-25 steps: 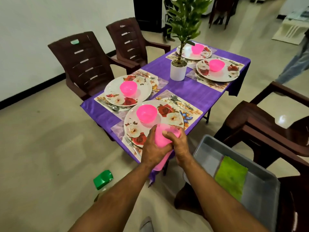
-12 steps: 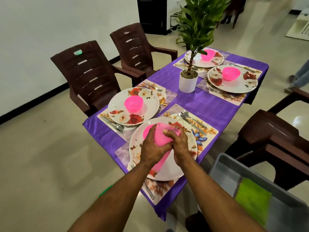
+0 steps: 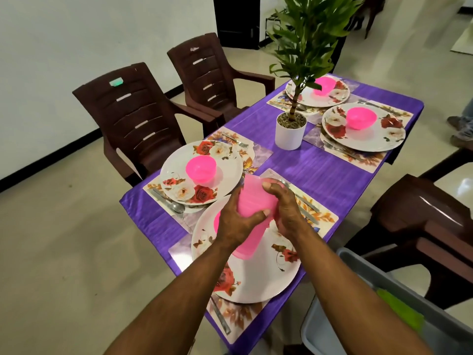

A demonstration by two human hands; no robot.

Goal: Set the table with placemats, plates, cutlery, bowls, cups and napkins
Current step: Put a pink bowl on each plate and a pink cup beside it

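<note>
Both hands, left (image 3: 236, 222) and right (image 3: 284, 210), grip stacked pink cups (image 3: 252, 213) above the nearest plate (image 3: 266, 275).

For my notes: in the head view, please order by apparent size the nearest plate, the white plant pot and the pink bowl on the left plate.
1. Nearest plate, though nearness enlarges it.
2. White plant pot.
3. Pink bowl; close to the pot, unsure.

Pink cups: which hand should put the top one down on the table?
Probably the right hand. It grips the top of the pink cups, nearest the bare placemat beside the plate; the left hand steadies the stack lower down.
</note>
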